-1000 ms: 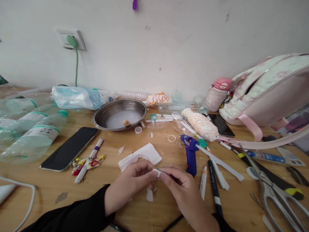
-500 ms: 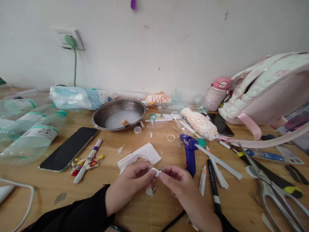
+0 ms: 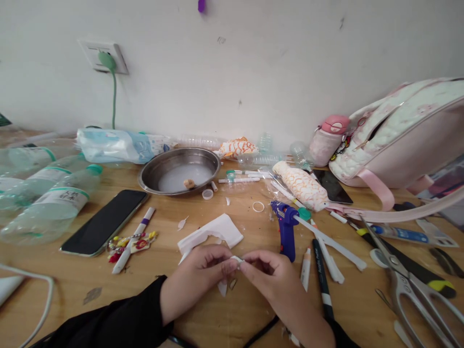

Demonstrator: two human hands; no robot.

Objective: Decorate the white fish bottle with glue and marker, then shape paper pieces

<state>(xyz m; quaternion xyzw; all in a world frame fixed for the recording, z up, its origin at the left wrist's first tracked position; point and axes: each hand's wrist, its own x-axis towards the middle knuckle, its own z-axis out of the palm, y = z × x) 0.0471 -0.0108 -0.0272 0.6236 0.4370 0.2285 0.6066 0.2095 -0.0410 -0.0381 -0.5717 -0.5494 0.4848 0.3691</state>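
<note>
Between the fingertips of both hands is a small white piece of tissue paper (image 3: pixel 237 259), mostly covered by the thumbs. My left hand (image 3: pixel 203 273) pinches its left end and my right hand (image 3: pixel 273 275) pinches the right end. Just behind the left hand lies a torn sheet of white tissue (image 3: pixel 226 231) on the wooden table (image 3: pixel 203 319). A small white scrap (image 3: pixel 222 287) shows below the fingers. To the right of my right hand stands a blue hot glue gun (image 3: pixel 286 232) with a long translucent glue stick (image 3: pixel 333 244) in its back.
A metal basin (image 3: pixel 152 186) with cloudy liquid stands behind. Paper fish with orange scales (image 3: pixel 300 186) lie at the back. Scissors (image 3: pixel 408 285) and markers (image 3: pixel 321 270) are on the right; a phone (image 3: pixel 105 222), plastic bottles (image 3: pixel 54 208) on the left; a backpack (image 3: pixel 402 140) at the back right.
The hands stay almost in place, with the fingers turning the white piece slightly, so less of it shows. The whole view has shifted a little.
</note>
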